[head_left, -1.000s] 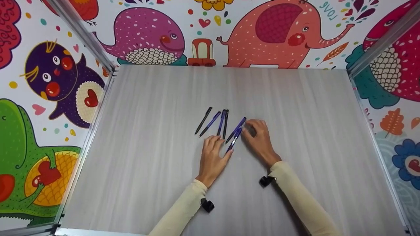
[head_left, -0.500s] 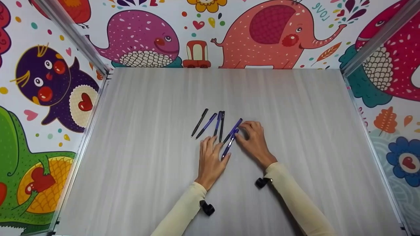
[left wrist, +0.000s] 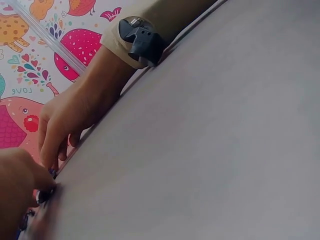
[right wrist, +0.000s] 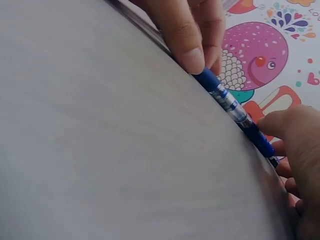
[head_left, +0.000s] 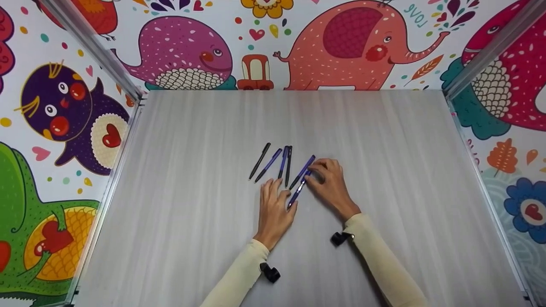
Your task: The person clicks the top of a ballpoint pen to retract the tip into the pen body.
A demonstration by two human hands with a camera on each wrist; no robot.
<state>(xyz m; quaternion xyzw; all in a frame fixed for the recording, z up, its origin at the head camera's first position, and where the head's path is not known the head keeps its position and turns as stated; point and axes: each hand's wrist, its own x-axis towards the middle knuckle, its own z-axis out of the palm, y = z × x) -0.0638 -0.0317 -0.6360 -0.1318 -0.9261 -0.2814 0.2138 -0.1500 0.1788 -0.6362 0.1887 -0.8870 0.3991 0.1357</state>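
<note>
A blue pen with a clear, silvery middle (head_left: 300,188) lies slanted on the table between both hands. My left hand (head_left: 275,211) has its thumb and index finger at the pen's lower end; the right wrist view shows the left thumb (right wrist: 192,60) against it. At the upper end, the thumb and index finger of my right hand (head_left: 330,183) pinch the same pen. Just left of it lies another blue pen (head_left: 302,172). Further left are a black pen (head_left: 288,166) close beside a blue pen (head_left: 283,162), then a blue pen (head_left: 268,165) and a black pen (head_left: 259,161).
The pale wood-grain table (head_left: 192,170) has metal rails along its sides, such as the left rail (head_left: 115,170). Walls with cartoon animals, among them an elephant (head_left: 341,51), stand behind and at the sides. Black wrist cameras sit on the left sleeve (head_left: 269,273) and right sleeve (head_left: 341,238).
The left index finger has drawn back toward the lower end of the silvery-middled pen. The right hand stays at its upper end. The head view has shifted slightly; the other pens keep their arrangement.
</note>
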